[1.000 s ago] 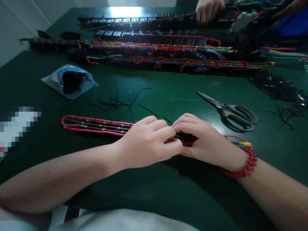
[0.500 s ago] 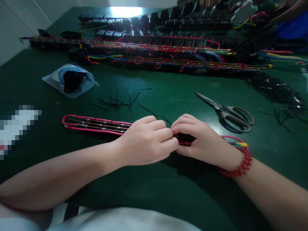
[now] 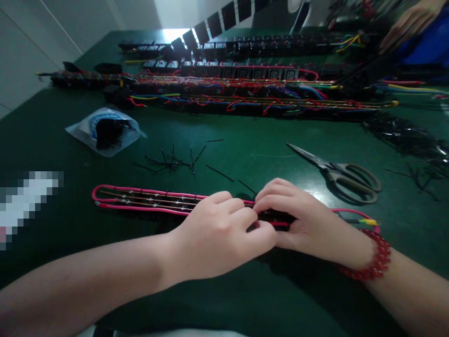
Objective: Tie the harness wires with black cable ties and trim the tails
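A long, narrow power strip with its inside bare lies before me, showing brass-coloured bars, solder joints and a looped red wire. Over its middle, my left hand is closed, with thumb and index finger pressed together beside my right hand. What those fingertips pinch is hidden. My right hand, with a red bead bracelet at the wrist, straddles the strip, fingers at its far side and thumb at its near side. A thin black tie shows just beyond the right fingertips.
Scissors lie beyond my right hand. Several loose black ties and an opened plastic bag of them lie farther left. More wired strips cross the back. Another person's hand is at the upper right.
The whole scene sits lower as my view has tilted up. My left thumb and index finger have shifted right, towards my right thumb. At the back, a row of black pieces now slants up higher.
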A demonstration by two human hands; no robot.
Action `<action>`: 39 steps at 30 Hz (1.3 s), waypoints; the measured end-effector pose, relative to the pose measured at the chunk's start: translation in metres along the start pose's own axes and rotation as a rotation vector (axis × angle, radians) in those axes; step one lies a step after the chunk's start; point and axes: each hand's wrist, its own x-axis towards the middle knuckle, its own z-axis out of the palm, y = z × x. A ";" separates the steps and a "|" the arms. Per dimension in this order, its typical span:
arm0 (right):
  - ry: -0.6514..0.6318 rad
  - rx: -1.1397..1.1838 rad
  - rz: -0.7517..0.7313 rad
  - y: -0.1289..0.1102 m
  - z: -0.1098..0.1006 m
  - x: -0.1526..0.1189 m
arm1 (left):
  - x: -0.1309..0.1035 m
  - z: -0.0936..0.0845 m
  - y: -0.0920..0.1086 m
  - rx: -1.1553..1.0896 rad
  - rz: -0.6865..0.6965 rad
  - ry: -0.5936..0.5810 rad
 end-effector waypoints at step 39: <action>0.021 -0.054 0.004 -0.001 0.004 -0.001 | -0.006 -0.012 0.044 0.104 -0.005 0.010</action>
